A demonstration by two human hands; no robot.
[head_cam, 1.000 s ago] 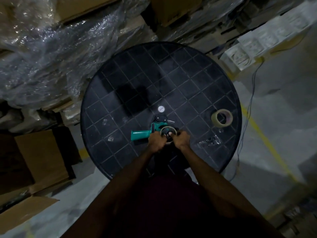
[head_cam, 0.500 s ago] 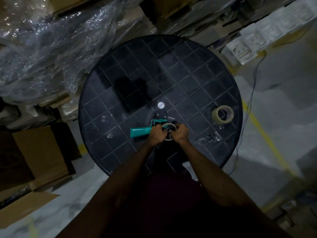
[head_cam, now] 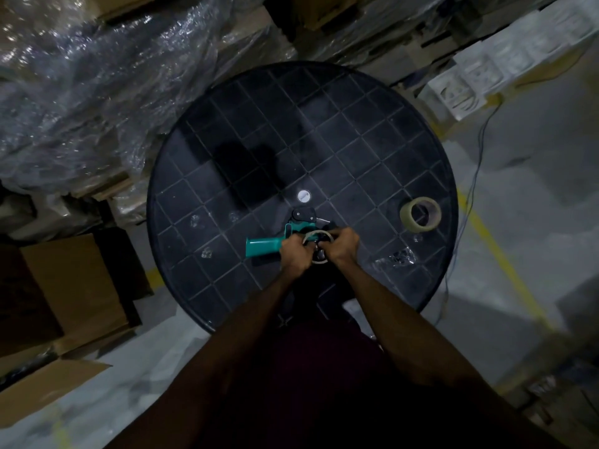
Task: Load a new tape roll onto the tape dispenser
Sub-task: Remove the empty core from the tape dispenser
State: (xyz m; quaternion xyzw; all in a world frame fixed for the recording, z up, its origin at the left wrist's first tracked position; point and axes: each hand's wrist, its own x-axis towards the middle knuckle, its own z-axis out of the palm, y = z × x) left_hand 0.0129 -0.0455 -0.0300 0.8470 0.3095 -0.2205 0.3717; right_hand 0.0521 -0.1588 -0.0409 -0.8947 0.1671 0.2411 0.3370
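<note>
- Forearms: two bare forearms reach from the bottom of the view to the near middle of the table, converging on one spot.
- Left hand (head_cam: 295, 254): fingers curled, gripping the left side of a ring; knuckles face the camera, and the hand lies over the junction of the dispenser's handle and body.
- Right hand (head_cam: 344, 247): fingers curled, gripping the right side of the same ring; fingertips reach over its far rim.
- Ring (head_cam: 315, 235): pale, thin-walled, seated on the dispenser's hub between the two hands; only its far arc and a sliver of its near edge show. Whether it is a spent core or carries tape cannot be told in the dim light.
- Tape dispenser (head_cam: 264, 251): teal handle pointing left, lying flat on the table; black roller head (head_cam: 303, 215) at the far end, with a small metal tab just to its right.
- Table (head_cam: 356, 124): round, black, moulded in a grid of squares.
- Crumpled clear film (head_cam: 396, 258): on the table near the right hand, apart from it.
- Tape roll (head_cam: 420, 214): tan, full, tilted on its edge near the table's right rim, well apart from both hands.
- White disc (head_cam: 304, 196): small, round, at the table's centre, just beyond the roller head.
- Surroundings: cardboard boxes (head_cam: 71, 286) on the floor at left; plastic-wrapped stock (head_cam: 97, 76) beyond the table; a thin cable (head_cam: 479, 150) on the floor at right.
</note>
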